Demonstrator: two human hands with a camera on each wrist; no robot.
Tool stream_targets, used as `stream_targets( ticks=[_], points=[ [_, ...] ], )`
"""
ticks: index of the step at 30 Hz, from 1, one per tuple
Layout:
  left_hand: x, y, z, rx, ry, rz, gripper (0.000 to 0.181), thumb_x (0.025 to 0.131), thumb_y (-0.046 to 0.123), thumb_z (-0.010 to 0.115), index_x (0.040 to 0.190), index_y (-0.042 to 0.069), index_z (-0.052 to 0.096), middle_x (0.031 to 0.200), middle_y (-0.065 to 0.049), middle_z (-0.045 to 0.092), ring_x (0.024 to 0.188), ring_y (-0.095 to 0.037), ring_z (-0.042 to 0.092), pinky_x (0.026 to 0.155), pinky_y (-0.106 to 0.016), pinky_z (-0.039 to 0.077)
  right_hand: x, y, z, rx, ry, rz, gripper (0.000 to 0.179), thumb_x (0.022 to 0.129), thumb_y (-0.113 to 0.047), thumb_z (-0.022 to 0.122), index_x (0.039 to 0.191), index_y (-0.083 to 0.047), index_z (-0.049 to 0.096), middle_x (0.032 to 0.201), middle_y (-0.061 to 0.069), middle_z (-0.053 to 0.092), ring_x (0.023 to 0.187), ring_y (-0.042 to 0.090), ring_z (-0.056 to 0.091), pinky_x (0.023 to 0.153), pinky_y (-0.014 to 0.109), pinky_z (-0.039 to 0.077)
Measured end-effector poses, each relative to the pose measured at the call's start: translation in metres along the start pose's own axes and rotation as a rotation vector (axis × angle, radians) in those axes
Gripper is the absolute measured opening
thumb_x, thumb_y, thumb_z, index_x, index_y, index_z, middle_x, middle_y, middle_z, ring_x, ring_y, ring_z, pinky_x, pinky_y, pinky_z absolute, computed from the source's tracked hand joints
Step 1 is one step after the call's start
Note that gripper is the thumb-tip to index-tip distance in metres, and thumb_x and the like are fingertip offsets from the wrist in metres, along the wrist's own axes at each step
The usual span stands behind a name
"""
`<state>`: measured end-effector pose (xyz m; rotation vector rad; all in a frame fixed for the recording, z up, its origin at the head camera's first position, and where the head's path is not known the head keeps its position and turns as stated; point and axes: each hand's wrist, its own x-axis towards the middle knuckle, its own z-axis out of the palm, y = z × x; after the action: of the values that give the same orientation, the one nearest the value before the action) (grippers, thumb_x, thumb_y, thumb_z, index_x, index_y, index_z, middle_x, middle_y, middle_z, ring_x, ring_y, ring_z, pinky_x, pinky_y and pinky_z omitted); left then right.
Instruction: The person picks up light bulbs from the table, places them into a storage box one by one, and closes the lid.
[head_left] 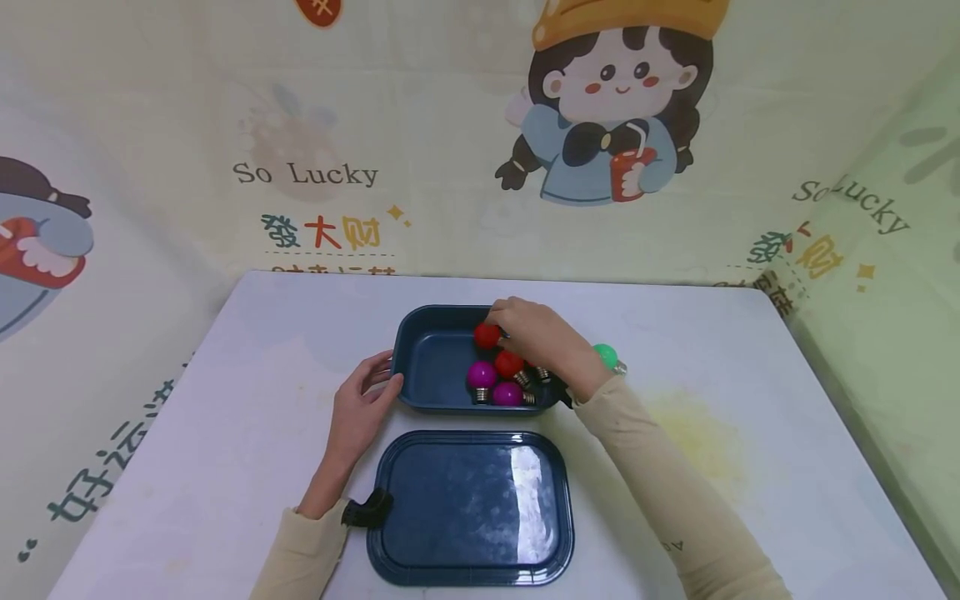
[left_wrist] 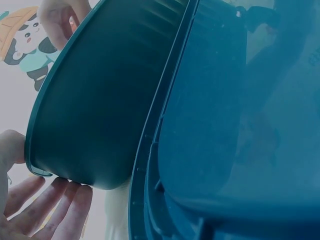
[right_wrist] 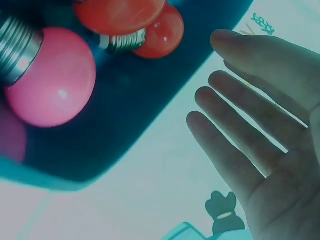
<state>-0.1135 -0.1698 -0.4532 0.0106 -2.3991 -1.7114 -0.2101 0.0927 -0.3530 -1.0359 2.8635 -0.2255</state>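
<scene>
In the head view, your dark-blue box (head_left: 432, 367) sits at the centre of the frame, with red bulbs (head_left: 510, 363) and purple bulbs (head_left: 482, 375) gathered in its right half. Your right grip (head_left: 542, 333) is over the box's upper-right part, close to the red bulbs; the right wrist view shows your fingers (right_wrist: 227, 150) spread and clutching nothing. Your left grip (head_left: 365, 402) rests against the box's left end, fingers extended, thumb at the rim. A green bulb (head_left: 604, 357) shows right of the box, just beside your wrist. Below, a blue lid (head_left: 457, 500) lies flat on the white table (head_left: 247, 467).
</scene>
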Motion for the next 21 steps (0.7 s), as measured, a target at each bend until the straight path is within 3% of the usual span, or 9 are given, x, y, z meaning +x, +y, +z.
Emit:
stream_targets(
  ticks=[6, 21],
  points=[
    [0.000, 0.000, 0.000, -0.013, 0.002, 0.000, 0.044, 0.096, 0.021, 0.067, 0.137, 0.009, 0.058, 0.129, -0.016, 0.062, 0.116, -0.029, 0.062, 0.085, -0.008, 0.048, -0.013, 0.005, -0.004, -0.021, 0.011, 0.026, 0.041, 0.084, -0.015, 0.080, 0.124, -0.006, 0.069, 0.121, 0.010, 0.067, 0.112, 0.025, 0.062, 0.093, 0.037, 0.055],
    [0.000, -0.001, 0.000, -0.023, -0.009, -0.027, 0.046, 0.096, 0.018, 0.067, 0.139, 0.008, 0.055, 0.134, -0.018, 0.060, 0.120, -0.029, 0.060, 0.085, -0.006, 0.047, -0.041, 0.029, -0.004, -0.001, 0.024, 0.129, 0.040, 0.086, -0.013, 0.078, 0.124, -0.003, 0.067, 0.124, 0.013, 0.065, 0.117, 0.028, 0.059, 0.098, 0.042, 0.053]
  ],
)
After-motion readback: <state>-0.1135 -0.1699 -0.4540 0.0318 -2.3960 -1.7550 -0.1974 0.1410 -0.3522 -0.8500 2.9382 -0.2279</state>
